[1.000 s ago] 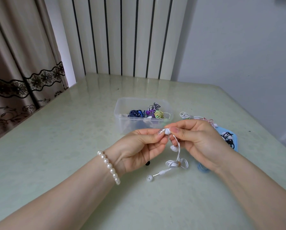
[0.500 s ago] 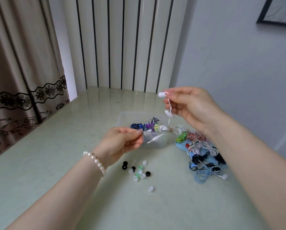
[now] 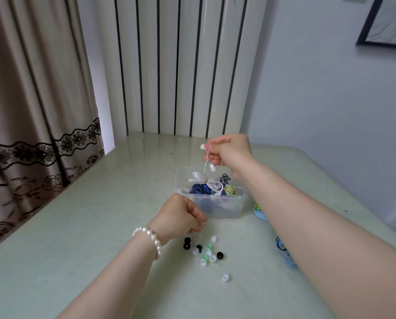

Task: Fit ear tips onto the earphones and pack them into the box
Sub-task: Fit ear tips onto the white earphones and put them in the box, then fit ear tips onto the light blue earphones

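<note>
Nearest to us, loose ear tips point(image 3: 206, 252) in black, white and green lie scattered on the tabletop point(image 3: 82, 226), one white tip point(image 3: 225, 277) apart from the rest. We judge these at risk: a sweep of either forearm could roll them off the edge.

Just beyond, the left hand point(image 3: 185, 215) hovers above the tips with its fingers curled inward; we cannot tell whether they hold anything. A pearl bracelet point(image 3: 150, 238) sits on that wrist.

Further out stands the clear box point(image 3: 220, 207), already holding several coiled earphone bundles. The right hand point(image 3: 229, 153) is raised above it, its fingers point(image 3: 212, 146) pinching the white earphones point(image 3: 205, 181) near the buds, so the tied coil dangles over the box's near-left part. The plug end points out over the left rim. If released here, we judge the coil could catch on the rim or spill outside. The pinch is light; a slip would drop the set early.

More cables point(image 3: 282, 246) lie under the right forearm and could be dragged.
</note>
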### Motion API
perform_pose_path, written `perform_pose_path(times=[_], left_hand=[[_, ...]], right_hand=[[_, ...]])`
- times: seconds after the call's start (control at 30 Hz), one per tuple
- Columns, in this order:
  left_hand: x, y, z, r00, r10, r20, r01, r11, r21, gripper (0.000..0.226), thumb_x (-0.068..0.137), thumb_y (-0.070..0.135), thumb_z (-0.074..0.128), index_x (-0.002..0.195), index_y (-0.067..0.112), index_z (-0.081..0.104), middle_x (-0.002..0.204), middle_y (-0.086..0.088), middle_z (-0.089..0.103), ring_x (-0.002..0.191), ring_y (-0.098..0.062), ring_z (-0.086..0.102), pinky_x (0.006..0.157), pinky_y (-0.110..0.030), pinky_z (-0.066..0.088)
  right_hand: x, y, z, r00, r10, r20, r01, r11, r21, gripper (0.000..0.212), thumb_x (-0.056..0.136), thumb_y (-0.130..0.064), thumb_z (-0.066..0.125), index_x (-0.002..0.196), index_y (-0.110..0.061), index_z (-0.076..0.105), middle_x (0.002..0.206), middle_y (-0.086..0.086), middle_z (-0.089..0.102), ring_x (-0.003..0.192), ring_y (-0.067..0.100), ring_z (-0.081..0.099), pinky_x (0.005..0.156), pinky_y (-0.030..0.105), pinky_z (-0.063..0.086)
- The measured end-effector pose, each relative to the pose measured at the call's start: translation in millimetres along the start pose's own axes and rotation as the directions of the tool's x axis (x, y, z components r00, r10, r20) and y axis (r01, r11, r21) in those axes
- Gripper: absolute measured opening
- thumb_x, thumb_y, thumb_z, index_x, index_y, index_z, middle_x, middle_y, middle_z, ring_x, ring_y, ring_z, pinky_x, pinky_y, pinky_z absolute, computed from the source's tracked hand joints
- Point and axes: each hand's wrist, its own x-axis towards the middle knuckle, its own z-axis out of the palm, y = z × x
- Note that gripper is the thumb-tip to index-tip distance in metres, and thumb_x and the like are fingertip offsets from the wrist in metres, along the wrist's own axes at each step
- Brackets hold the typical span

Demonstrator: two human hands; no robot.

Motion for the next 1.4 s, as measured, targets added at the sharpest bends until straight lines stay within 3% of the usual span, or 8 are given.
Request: perform_pose_path(times=[0.17, 0.33, 0.47, 0.7, 0.87, 1.07, 1.2, 1.4], left_hand=[[1, -1, 0, 0.999, 0.0, 0.032, -0.002, 0.999, 0.04, 0.024, 0.073, -0.006, 0.069, 0.059, 0.013, 0.067, 0.051, 0.003, 0.062, 0.046, -0.005, 0.058, 0.049, -0.015, 0.047], [-2, -1, 0, 0.999, 0.003, 0.047, -0.007, 0.998, 0.07, 0.021, 0.073, -0.007, 0.068, 0.061, 0.011, 0.068, 0.056, -0.001, 0.064, 0.052, -0.009, 0.059, 0.054, -0.017, 0.051], [-2, 0, 2, 0.998, 0.015, 0.059, -0.02, 0.996, 0.09, 0.021, 0.073, -0.008, 0.067, 0.063, 0.01, 0.069, 0.055, 0.001, 0.064, 0.054, -0.01, 0.059, 0.056, -0.018, 0.05], [-3, 1, 13, 0.994, 0.098, 0.045, -0.105, 0.975, 0.197, 0.013, 0.073, 0.003, 0.073, 0.069, 0.015, 0.072, 0.054, 0.014, 0.062, 0.049, 0.006, 0.053, 0.055, -0.009, 0.044], [-7, 3, 27, 0.985, 0.166, 0.055, -0.173, 0.968, 0.181, 0.017, 0.072, 0.013, 0.077, 0.061, 0.023, 0.07, 0.055, 0.013, 0.064, 0.046, 0.003, 0.05, 0.05, -0.014, 0.044], [-11, 3, 40, 0.973, 0.214, 0.082, -0.226, 0.958, 0.178, 0.009, 0.07, 0.016, 0.079, 0.065, 0.019, 0.072, 0.063, 0.003, 0.067, 0.043, 0.001, 0.048, 0.047, -0.011, 0.039], [-10, 0, 43, 0.973, 0.224, 0.061, -0.232, 0.946, 0.226, 0.009, 0.071, 0.015, 0.078, 0.066, 0.02, 0.072, 0.064, 0.007, 0.067, 0.045, 0.003, 0.049, 0.052, -0.009, 0.04], [-9, -2, 44, 0.971, 0.239, 0.01, -0.236, 0.951, 0.199, 0.009, 0.071, 0.015, 0.078, 0.066, 0.019, 0.072, 0.053, 0.019, 0.062, 0.045, 0.005, 0.05, 0.051, -0.009, 0.041]], right_hand=[[3, 25, 12, 0.997, 0.069, 0.03, -0.062, 0.978, -0.197, 0.01, 0.073, 0.0, 0.073, 0.069, -0.004, 0.064, 0.067, 0.016, 0.065, 0.058, 0.024, 0.064, 0.06, 0.031, 0.057], [-6, 48, 15, 0.976, -0.011, 0.217, 0.148, 0.764, -0.628, 0.002, 0.072, -0.012, 0.074, 0.073, -0.014, 0.073, 0.067, -0.003, 0.067, 0.059, 0.008, 0.056, 0.061, 0.021, 0.043], [-12, 48, 5, 0.968, -0.043, 0.248, 0.2, 0.73, -0.653, 0.009, 0.081, -0.014, 0.065, 0.081, -0.015, 0.074, 0.087, 0.003, 0.073, 0.082, 0.015, 0.064, 0.077, 0.028, 0.051], [-39, 33, -77, 0.969, -0.129, 0.209, 0.232, 0.762, -0.605, 0.011, 0.078, -0.012, 0.071, 0.089, -0.011, 0.073, 0.081, -0.001, 0.067, 0.08, 0.011, 0.06, 0.08, 0.022, 0.044], [-56, 47, -146, 0.964, 0.067, 0.258, 0.118, 0.761, -0.638, 0.016, 0.069, -0.007, 0.077, 0.064, -0.021, 0.071, 0.071, 0.0, 0.071, 0.062, 0.004, 0.061, 0.075, 0.025, 0.048], [-66, 55, -166, 0.921, 0.196, 0.337, 0.106, 0.706, -0.701, 0.016, 0.062, -0.011, 0.082, 0.058, -0.018, 0.069, 0.054, -0.005, 0.062, 0.048, 0.0, 0.05, 0.056, 0.017, 0.041], [-68, 63, -164, 0.905, 0.301, 0.299, 0.097, 0.538, -0.837, 0.026, 0.055, -0.022, 0.087, 0.059, -0.018, 0.062, 0.043, -0.014, 0.053, 0.046, 0.003, 0.045, 0.052, 0.022, 0.035], [-78, 64, -162, 0.856, 0.464, 0.228, 0.108, 0.271, -0.956, 0.038, 0.061, -0.022, 0.083, 0.096, -0.024, 0.068, 0.063, -0.016, 0.048, 0.058, -0.002, 0.045, 0.049, 0.016, 0.033]])
